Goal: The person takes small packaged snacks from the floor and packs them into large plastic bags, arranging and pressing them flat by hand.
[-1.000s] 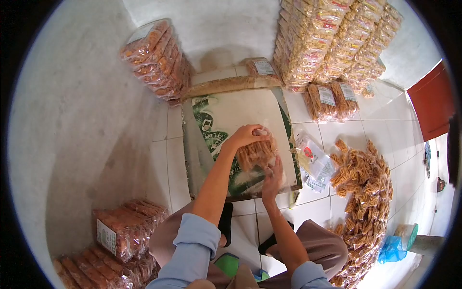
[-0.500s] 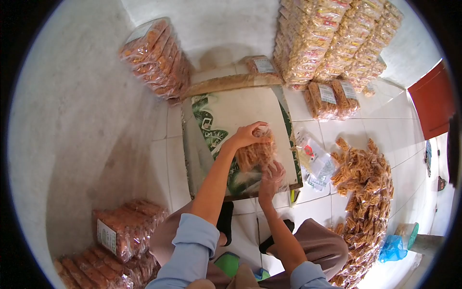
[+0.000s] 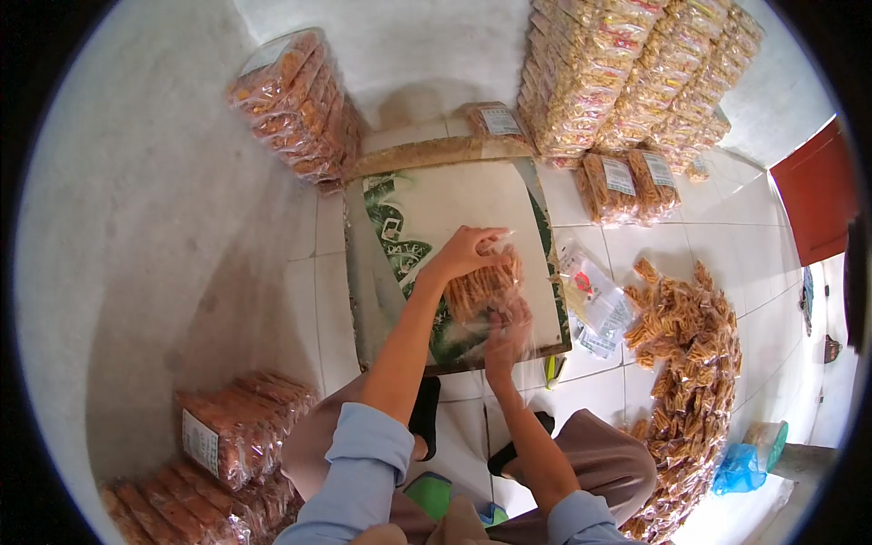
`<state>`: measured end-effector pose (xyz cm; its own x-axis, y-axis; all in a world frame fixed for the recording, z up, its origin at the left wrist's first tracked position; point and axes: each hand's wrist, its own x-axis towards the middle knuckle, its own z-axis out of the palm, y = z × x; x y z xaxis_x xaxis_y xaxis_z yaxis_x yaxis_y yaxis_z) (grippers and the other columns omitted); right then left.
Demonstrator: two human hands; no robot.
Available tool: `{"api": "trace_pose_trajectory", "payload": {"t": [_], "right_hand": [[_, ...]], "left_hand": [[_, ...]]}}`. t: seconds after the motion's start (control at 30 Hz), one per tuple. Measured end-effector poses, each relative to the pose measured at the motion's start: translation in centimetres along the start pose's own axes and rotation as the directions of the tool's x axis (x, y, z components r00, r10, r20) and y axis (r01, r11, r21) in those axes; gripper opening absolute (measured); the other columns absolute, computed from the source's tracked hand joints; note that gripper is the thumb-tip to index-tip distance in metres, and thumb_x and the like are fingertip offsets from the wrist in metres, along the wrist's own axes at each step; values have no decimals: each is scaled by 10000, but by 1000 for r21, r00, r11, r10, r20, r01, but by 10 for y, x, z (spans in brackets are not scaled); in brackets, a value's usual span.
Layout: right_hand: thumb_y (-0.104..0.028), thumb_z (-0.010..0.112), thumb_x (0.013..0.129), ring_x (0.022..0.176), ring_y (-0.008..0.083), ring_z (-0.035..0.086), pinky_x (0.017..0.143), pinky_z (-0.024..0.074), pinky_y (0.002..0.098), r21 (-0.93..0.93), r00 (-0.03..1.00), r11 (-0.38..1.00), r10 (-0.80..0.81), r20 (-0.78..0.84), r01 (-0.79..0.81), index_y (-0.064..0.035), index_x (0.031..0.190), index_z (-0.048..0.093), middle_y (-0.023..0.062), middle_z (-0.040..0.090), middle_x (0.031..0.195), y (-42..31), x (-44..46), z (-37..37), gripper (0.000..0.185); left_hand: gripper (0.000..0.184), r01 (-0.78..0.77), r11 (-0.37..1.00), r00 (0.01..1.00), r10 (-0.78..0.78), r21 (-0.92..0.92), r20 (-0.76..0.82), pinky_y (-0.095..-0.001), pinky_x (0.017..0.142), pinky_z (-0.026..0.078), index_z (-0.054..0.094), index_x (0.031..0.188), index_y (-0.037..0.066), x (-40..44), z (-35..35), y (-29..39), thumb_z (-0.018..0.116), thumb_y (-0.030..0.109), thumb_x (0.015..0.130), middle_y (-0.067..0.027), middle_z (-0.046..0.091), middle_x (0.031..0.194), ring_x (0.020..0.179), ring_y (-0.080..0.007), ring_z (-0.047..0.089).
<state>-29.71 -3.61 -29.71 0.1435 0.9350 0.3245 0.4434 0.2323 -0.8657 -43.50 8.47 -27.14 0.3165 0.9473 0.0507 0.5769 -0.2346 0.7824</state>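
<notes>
A clear plastic bag of brown snack sticks [image 3: 474, 289] lies on the low table [image 3: 463, 195], which has a pale top with green printed patches. My left hand [image 3: 468, 252] curls over the bag's far edge, thumb and fingers gripping it. At the near end, my right hand [image 3: 509, 334] has its fingers bent at the loose plastic; it is slightly blurred and partly seen through the film.
Loose small packs of snack sticks [image 3: 686, 363] are heaped on the floor at right, beside flat printed bags [image 3: 595, 295]. Tall stacks of pale packs [image 3: 590, 82] stand at the back right. Filled brown packs [image 3: 295, 104] are piled back left, with more packs [image 3: 245, 427] front left.
The bag stays in nearly the same spot on the table. My right hand has shifted slightly left at its near end, and my left fingers have moved a little on the far edge.
</notes>
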Motion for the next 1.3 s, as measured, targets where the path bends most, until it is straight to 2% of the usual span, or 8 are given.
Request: {"api": "trace_pose_trajectory", "payload": {"t": [0.07, 0.17, 0.5, 0.6, 0.87, 1.0, 1.07, 1.3], "right_hand": [[46, 570, 753, 927, 243, 487, 766, 449, 338, 211, 953, 940, 291, -86, -268, 6, 982, 504, 112, 485, 1040, 2, -4, 4, 242], [65, 580, 738, 889, 253, 506, 710, 455, 319, 88, 977, 980, 187, -107, -178, 5, 924, 505, 114, 507, 933, 22, -8, 11, 209], [28, 599, 750, 849, 290, 518, 728, 428, 351, 224, 943, 935, 308, -125, -275, 1, 921, 514, 133, 524, 859, 9, 2, 25, 193], [36, 581, 766, 842, 275, 520, 760, 421, 353, -110, 987, 992, 38, -157, -55, -7, 955, 519, 115, 531, 841, 9, 3, 11, 203], [44, 397, 862, 1148, 235, 385, 921, 377, 313, 131, 976, 976, 189, -105, -175, -31, 1331, 303, 133, 261, 1354, 21, -16, 17, 484], [70, 352, 832, 1231, 244, 340, 993, 301, 297, 9, 993, 993, 118, 28, -118, -26, 1355, 247, 168, 270, 1363, 14, -2, 11, 542], [-9, 317, 891, 1261, 226, 272, 1005, 289, 296, 480, 984, 861, 173, 34, -168, -35, 1364, 256, 111, 232, 1381, 19, 2, 19, 477], [-43, 415, 878, 1264, 262, 266, 1030, 244, 339, 585, 947, 749, 301, 116, -310, -53, 1376, 227, 130, 242, 1377, 16, 6, 8, 532]], "left_hand": [[528, 115, 953, 987, -141, -282, -74, -301, 705, 444, 545, 1168, 80, -3, 0, 0, 577, 465, 808, -106, 624, 885, 752, -163, 561], [475, 341, 915, 936, -311, -217, 163, -308, 709, 452, 581, 1119, 58, -11, -16, 19, 528, 445, 848, -120, 641, 889, 767, -196, 588], [439, 169, 973, 986, -166, -155, 32, -332, 760, 451, 605, 1085, 88, -12, 2, -2, 522, 445, 843, -149, 636, 944, 850, -267, 604], [435, 154, 958, 988, -148, -240, 43, -333, 764, 446, 601, 1083, 70, -7, 0, 4, 524, 428, 847, -158, 633, 944, 853, -272, 599], [460, 119, 956, 992, -104, -266, 71, -320, 788, 440, 506, 1205, 126, 9, 16, 6, 535, 405, 841, -143, 622, 994, 888, -258, 595], [429, 121, 964, 986, -90, -235, 137, -321, 796, 440, 533, 1172, 164, 11, 12, 14, 552, 415, 824, -132, 619, 1003, 909, -255, 593], [431, 103, 974, 980, -65, -201, 188, -313, 852, 411, 530, 1170, 151, 9, 6, 19, 569, 407, 825, -52, 608, 1051, 967, -197, 561], [452, 1, 977, 982, 40, -213, 186, -317, 887, 398, 522, 1164, 153, 18, 12, 9, 600, 403, 796, -59, 578, 1107, 1035, -198, 530]]}}
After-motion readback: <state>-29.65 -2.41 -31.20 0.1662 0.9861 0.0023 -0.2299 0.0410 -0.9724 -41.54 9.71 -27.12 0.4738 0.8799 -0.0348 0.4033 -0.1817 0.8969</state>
